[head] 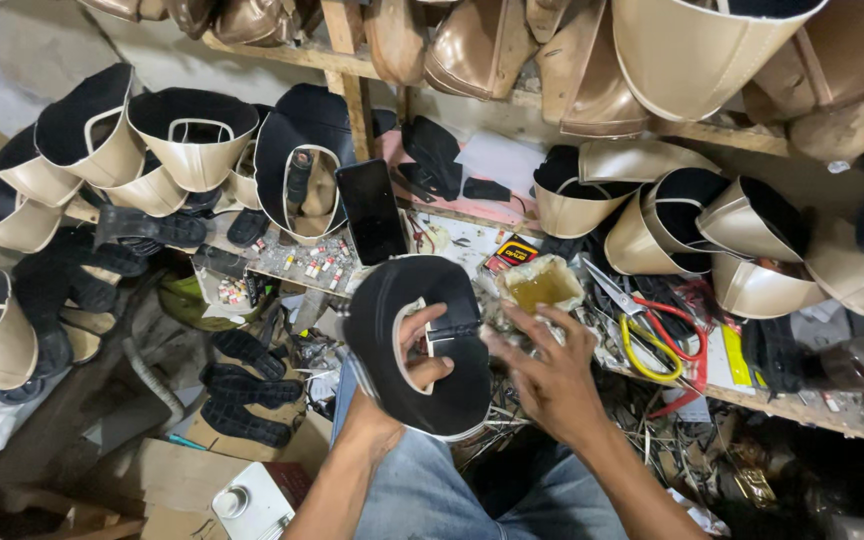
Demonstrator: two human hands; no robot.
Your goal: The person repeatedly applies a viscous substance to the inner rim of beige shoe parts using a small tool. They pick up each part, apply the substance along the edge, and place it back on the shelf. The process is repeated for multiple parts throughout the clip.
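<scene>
Clamped: left hand (pixel 414 352) grips black shoe upper (pixel 422 340) through its opening, over my lap. Right hand (pixel 542 372) rests loose-fingered on its edge. Feels light, floppy; hold by the rim. Glue tub (pixel 542 287) just beyond.

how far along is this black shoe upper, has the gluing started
Looks done: the black shoe upper is stitched into shape with a pale lining, like the finished uppers stacked on the bench. In hand: the left hand grips it through the opening while the right hand is beside the open glue pot. Left: no sole is attached; loose black soles lie below.
</scene>
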